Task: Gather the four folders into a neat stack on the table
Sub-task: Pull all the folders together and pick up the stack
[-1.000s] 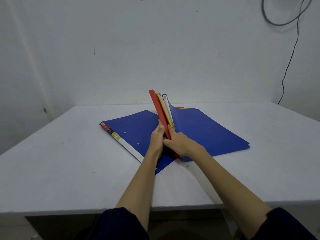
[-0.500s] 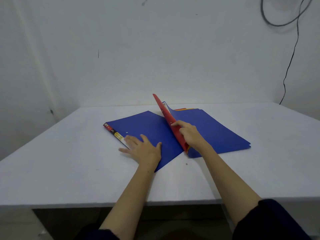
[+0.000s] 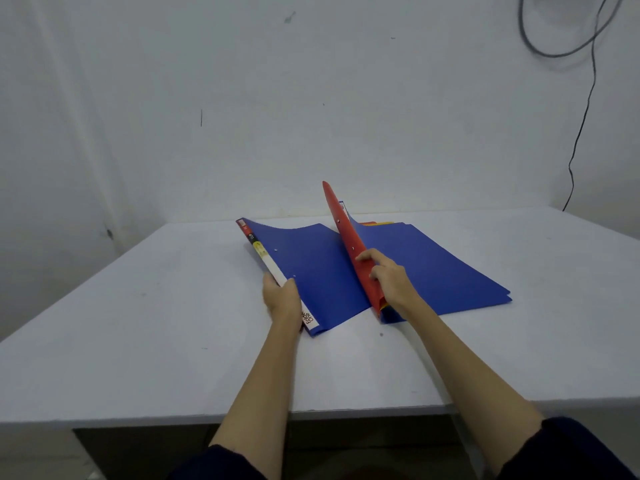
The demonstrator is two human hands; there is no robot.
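A blue folder (image 3: 311, 265) with a white labelled spine lies left of centre on the white table (image 3: 138, 341); its spine edge is lifted off the surface. My left hand (image 3: 282, 299) grips that spine near its front end. A red folder (image 3: 346, 240) stands tilted on edge, and my right hand (image 3: 388, 278) holds its lower part. Right of it a second blue folder (image 3: 433, 268) lies flat. A yellow folder (image 3: 382, 223) shows only as a thin strip under the blue one at the back.
The table's front edge (image 3: 311, 412) runs close to my body. A white wall rises right behind the table. A black cable (image 3: 585, 109) hangs down the wall at the right.
My left hand slid from flat on the left blue folder to its spine and gripped it, lifting that edge. My right hand still holds the red folder, now leaning further right.
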